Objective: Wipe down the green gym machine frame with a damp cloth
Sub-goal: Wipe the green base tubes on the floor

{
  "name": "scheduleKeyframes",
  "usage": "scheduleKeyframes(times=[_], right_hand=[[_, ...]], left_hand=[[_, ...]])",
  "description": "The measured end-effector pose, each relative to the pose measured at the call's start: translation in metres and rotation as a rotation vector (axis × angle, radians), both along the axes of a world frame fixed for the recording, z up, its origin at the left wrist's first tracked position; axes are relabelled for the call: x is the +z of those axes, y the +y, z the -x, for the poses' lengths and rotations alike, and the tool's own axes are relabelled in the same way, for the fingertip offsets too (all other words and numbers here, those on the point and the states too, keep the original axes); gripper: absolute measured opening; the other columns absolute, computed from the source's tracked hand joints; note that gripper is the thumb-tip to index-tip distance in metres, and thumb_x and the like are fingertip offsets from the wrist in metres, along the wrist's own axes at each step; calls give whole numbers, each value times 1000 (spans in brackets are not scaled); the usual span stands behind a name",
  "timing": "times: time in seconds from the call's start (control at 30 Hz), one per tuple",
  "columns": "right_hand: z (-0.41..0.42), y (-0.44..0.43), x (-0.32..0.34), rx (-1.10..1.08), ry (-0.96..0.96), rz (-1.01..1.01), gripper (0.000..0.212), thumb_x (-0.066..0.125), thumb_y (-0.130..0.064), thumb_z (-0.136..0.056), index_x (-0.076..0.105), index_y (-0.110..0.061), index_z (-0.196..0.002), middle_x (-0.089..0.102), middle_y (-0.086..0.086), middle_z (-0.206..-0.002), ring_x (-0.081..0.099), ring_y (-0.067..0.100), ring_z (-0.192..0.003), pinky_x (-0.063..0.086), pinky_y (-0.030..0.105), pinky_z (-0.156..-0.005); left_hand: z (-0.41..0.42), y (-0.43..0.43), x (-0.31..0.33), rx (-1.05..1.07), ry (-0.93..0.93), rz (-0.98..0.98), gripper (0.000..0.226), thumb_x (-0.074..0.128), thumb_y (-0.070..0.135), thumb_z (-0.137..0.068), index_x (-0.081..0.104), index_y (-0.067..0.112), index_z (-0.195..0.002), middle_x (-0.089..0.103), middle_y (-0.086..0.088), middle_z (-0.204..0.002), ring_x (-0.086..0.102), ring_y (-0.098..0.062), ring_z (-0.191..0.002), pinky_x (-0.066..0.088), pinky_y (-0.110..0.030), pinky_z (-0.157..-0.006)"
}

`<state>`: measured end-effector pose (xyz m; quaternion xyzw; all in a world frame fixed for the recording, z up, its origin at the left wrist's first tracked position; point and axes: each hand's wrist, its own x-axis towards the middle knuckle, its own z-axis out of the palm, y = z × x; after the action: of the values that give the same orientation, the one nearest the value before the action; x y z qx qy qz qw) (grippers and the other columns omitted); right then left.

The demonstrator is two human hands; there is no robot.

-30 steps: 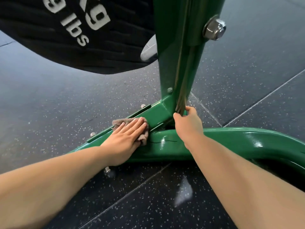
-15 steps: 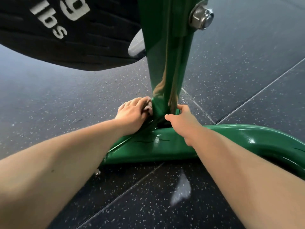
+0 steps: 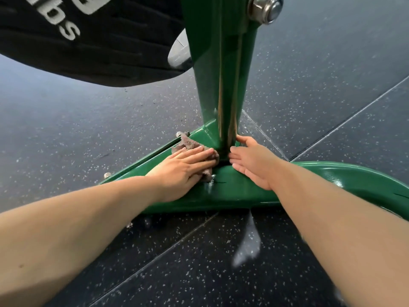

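Observation:
The green gym machine frame (image 3: 234, 191) has an upright post (image 3: 219, 69) rising from a curved base on the floor. A brownish-grey cloth (image 3: 188, 144) lies on the flat left arm of the base, right at the foot of the post. My left hand (image 3: 183, 167) presses flat on the cloth with straight fingers. Just right of the post's foot, my right hand (image 3: 252, 162) rests on the base with its fingers straight and its thumb against the post.
A black weight plate (image 3: 88, 38) with white lettering hangs over the upper left. A large steel nut (image 3: 265, 8) sticks out of the post at the top. Small bolts (image 3: 107, 175) stand along the base's left edge. Dark speckled rubber floor tiles (image 3: 321, 89) lie all around.
My left hand has slid the cloth back from the post's foot onto the flat left arm and flattened on it. My right hand's fingers have straightened and now rest on the base.

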<state>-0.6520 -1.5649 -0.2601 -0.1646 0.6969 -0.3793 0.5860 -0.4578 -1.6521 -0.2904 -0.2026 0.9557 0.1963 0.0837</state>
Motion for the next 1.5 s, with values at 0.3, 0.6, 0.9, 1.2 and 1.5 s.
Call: scheduleKeyframes(times=[0.3, 0.6, 0.9, 1.2, 1.5], right_hand=[[-29, 4, 4, -54, 549, -40, 22, 42, -12, -92, 62, -5, -96, 70, 10, -98, 59, 24, -80, 48, 35, -67], [-42, -4, 10, -89, 464, 21, 22, 52, -14, -92, 73, -19, -88, 73, -3, -85, 69, 28, -92, 57, 43, -81], [-61, -11, 7, -23, 528, 74, 32, 46, -15, -91, 67, -32, -73, 72, -8, -87, 67, 19, -91, 55, 41, -86], [-55, -7, 21, 53, 576, 108, 27, 46, -16, -96, 68, -28, -88, 70, -12, -87, 69, 20, -88, 54, 29, -74], [-75, -12, 13, 146, 707, 190, 41, 37, -11, -98, 65, -24, -126, 69, -5, -115, 65, 18, -94, 53, 30, -83]], left_hand=[[7, -22, 20, -36, -217, 86, 61, 25, 19, -102, -2, 29, -156, -11, 12, -160, -7, -10, -150, -3, -35, -123], [-99, 1, 18, 26, -80, -8, 61, 22, 35, -90, 14, 37, -150, 14, 9, -160, 13, -11, -149, 14, -36, -123], [11, -31, 17, 316, 138, -9, 49, 40, 17, -103, 35, 28, -151, 24, 9, -161, 21, -17, -148, 17, -30, -119], [-107, -24, 0, 91, 34, 121, 55, 24, 33, -101, 25, 13, -151, 15, -2, -159, 12, -24, -148, -6, -18, -119], [-50, -23, -3, 224, -137, 144, 60, 18, 48, -103, -1, 25, -156, -15, 3, -160, -15, -19, -150, -5, -35, -123]])
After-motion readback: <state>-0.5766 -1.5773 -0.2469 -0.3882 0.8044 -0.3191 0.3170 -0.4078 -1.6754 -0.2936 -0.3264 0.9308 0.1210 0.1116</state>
